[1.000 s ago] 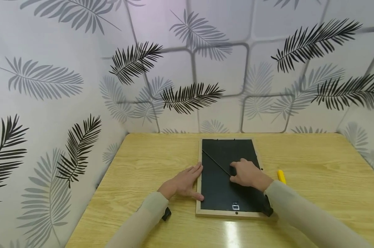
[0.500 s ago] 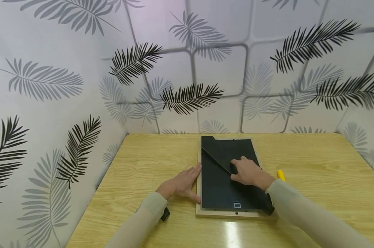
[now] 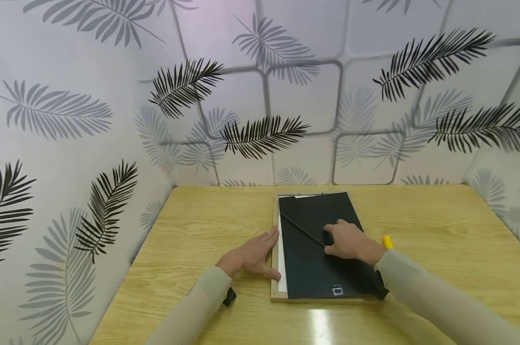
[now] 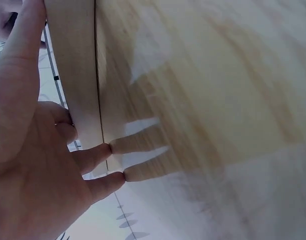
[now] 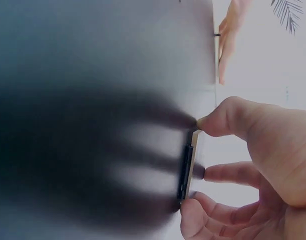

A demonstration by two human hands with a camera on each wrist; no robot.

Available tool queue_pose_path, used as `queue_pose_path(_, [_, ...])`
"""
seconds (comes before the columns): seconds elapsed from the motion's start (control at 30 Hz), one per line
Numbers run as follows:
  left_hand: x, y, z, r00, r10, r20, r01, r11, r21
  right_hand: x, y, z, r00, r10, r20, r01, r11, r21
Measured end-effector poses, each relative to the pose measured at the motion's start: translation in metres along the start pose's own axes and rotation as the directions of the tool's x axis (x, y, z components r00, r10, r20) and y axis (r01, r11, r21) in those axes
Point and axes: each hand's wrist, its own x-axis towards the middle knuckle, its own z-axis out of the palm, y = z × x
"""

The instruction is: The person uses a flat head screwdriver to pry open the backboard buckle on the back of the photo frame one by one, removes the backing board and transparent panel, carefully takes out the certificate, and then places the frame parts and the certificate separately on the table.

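A picture frame (image 3: 311, 301) with pale wooden edges lies back side up on the table. Its black backing board (image 3: 311, 275) sits askew and slightly out of the frame, baring a white layer (image 3: 282, 286) along the left. My right hand (image 3: 350, 243) pinches the board's raised stand flap (image 3: 305, 228); the right wrist view shows thumb and fingers at a dark edge. With fingers spread and fairly straight, my left hand (image 3: 254, 253) rests on the frame's left edge. In the left wrist view, fingertips (image 4: 115, 179) touch beside the wooden rail (image 4: 75, 65).
A yellow object (image 3: 387, 242), partly hidden by the right sleeve, lies right of the frame. The wood-grain table (image 3: 199, 215) meets a wall (image 3: 242, 167) with leaf patterns behind. A small metal hanger (image 3: 337, 290) sits near the board's lower edge.
The backing board has lifted and shifted toward me and right out of its recess, baring the white layer. My right hand moved slightly right with it; my left hand stayed at the frame edge.
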Motion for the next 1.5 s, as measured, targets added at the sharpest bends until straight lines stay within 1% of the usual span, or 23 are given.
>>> queue_pose_path(0.13, [0.0, 0.002, -0.001, 1.0, -0.002, 0.001, 0.002, 1.0, -0.005, -0.003, 0.009, 0.001, 1.0, 0.018, -0.012, -0.018, 1.0, -0.01])
queue_pose_path(0.3, [0.001, 0.002, 0.0, 1.0, -0.018, 0.0, 0.018, 1.0, -0.005, -0.008, 0.02, -0.001, 0.999, -0.018, -0.047, 0.019, 1.0, 0.011])
queue_pose_path(0.4, [0.002, 0.001, 0.002, 1.0, -0.015, -0.001, 0.015, 1.0, -0.009, -0.014, 0.032, -0.001, 0.996, -0.03, -0.081, 0.031, 0.999, 0.015])
queue_pose_path(0.47, [0.002, 0.001, 0.003, 1.0, -0.009, -0.004, 0.009, 1.0, -0.01, -0.019, 0.043, 0.0, 0.994, -0.013, -0.104, 0.015, 1.0, 0.026])
queue_pose_path(0.53, [0.002, 0.001, 0.004, 1.0, -0.004, -0.005, 0.004, 1.0, -0.01, -0.025, 0.054, 0.001, 0.994, 0.018, -0.112, -0.01, 0.997, 0.07])
queue_pose_path(0.57, [0.002, 0.002, 0.004, 1.0, -0.004, -0.005, 0.004, 1.0, -0.011, -0.027, 0.06, 0.001, 0.994, 0.035, -0.103, -0.023, 0.994, 0.111])
queue_pose_path(0.6, [0.001, 0.002, 0.004, 1.0, -0.004, -0.006, 0.004, 1.0, -0.012, -0.029, 0.066, 0.001, 0.995, 0.046, -0.091, -0.031, 0.986, 0.165])
queue_pose_path(0.67, [0.0, 0.001, 0.003, 1.0, -0.006, -0.009, 0.006, 1.0, -0.013, -0.032, 0.077, 0.002, 0.997, 0.066, -0.047, -0.049, 0.954, 0.297])
queue_pose_path(0.7, [0.0, 0.001, 0.003, 1.0, -0.005, -0.012, 0.005, 1.0, -0.015, -0.033, 0.081, 0.002, 0.997, 0.076, -0.022, -0.062, 0.928, 0.368])
queue_pose_path(0.73, [0.0, 0.0, 0.002, 1.0, -0.004, -0.013, 0.004, 1.0, -0.019, -0.034, 0.085, 0.001, 0.997, 0.083, 0.008, -0.078, 0.894, 0.442])
queue_pose_path(0.83, [-0.001, -0.002, 0.003, 1.0, -0.001, -0.016, 0.001, 1.0, -0.027, -0.037, 0.095, 0.001, 0.994, 0.086, 0.074, -0.113, 0.784, 0.61])
queue_pose_path(0.9, [0.0, -0.002, 0.003, 1.0, 0.004, -0.015, -0.004, 0.999, -0.039, -0.039, 0.1, 0.001, 0.992, 0.066, 0.111, -0.125, 0.7, 0.703])
queue_pose_path(0.97, [0.0, -0.001, 0.003, 1.0, 0.007, -0.013, -0.008, 0.999, -0.047, -0.042, 0.107, 0.002, 0.99, 0.019, 0.142, -0.124, 0.611, 0.782])
queue_pose_path(1.07, [0.0, 0.001, 0.002, 1.0, 0.012, -0.012, -0.012, 0.998, -0.063, -0.048, 0.117, 0.002, 0.983, -0.047, 0.176, -0.134, 0.466, 0.875])
queue_pose_path(1.1, [-0.001, 0.001, 0.001, 1.0, 0.009, -0.012, -0.01, 0.998, -0.067, -0.05, 0.121, 0.002, 0.98, -0.068, 0.186, -0.14, 0.427, 0.894])
queue_pose_path(1.17, [-0.001, 0.002, 0.001, 1.0, -0.003, -0.007, 0.002, 0.997, -0.071, -0.054, 0.127, 0.001, 0.975, -0.112, 0.19, -0.142, 0.339, 0.93])
queue_pose_path(1.27, [-0.001, 0.002, 0.0, 1.0, -0.02, -0.002, 0.02, 0.997, -0.075, -0.06, 0.135, 0.0, 0.967, -0.202, 0.156, -0.111, 0.22, 0.969])
queue_pose_path(1.33, [-0.001, 0.002, 0.001, 1.0, -0.025, -0.002, 0.025, 0.997, -0.073, -0.065, 0.14, 0.0, 0.957, -0.268, 0.108, -0.074, 0.136, 0.988])
queue_pose_path(1.37, [0.0, 0.001, 0.001, 1.0, -0.025, -0.004, 0.024, 0.997, -0.073, -0.067, 0.143, 0.0, 0.953, -0.292, 0.081, -0.051, 0.108, 0.993])
queue_pose_path(1.4, [0.0, 0.001, 0.001, 1.0, -0.023, -0.005, 0.023, 0.997, -0.074, -0.07, 0.145, 0.0, 0.95, -0.307, 0.054, -0.028, 0.088, 0.996])
queue_pose_path(1.43, [0.0, 0.001, 0.002, 1.0, -0.022, -0.006, 0.021, 0.997, -0.075, -0.073, 0.147, 0.0, 0.95, -0.31, 0.034, -0.011, 0.078, 0.997])
queue_pose_path(1.47, [0.0, 0.001, 0.002, 1.0, -0.021, -0.008, 0.021, 0.997, -0.075, -0.076, 0.148, 0.0, 0.954, -0.301, 0.018, 0.006, 0.079, 0.997])
queue_pose_path(1.5, [0.0, 0.001, 0.003, 1.0, -0.023, -0.008, 0.022, 0.997, -0.076, -0.078, 0.149, -0.001, 0.96, -0.281, 0.006, 0.022, 0.097, 0.995])
